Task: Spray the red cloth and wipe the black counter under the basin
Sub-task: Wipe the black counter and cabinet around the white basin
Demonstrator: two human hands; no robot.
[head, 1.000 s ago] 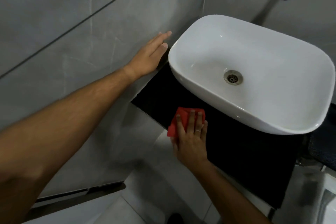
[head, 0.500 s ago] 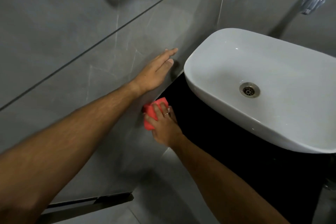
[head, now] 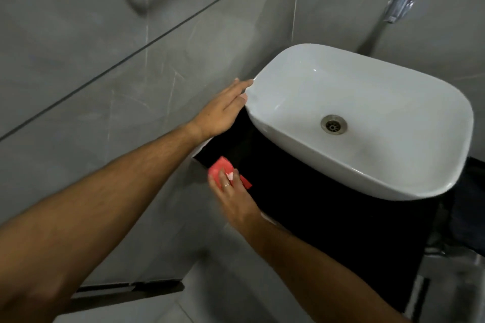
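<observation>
Where right hand [head: 231, 198] presses, red cloth [head: 221, 169] mostly hidden.

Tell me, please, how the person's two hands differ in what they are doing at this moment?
The left hand lies open and flat against the grey tiled wall, fingertips by the white ceramic basin; the right hand presses the red cloth onto the black counter. The left holds nothing. Both are bare.
</observation>
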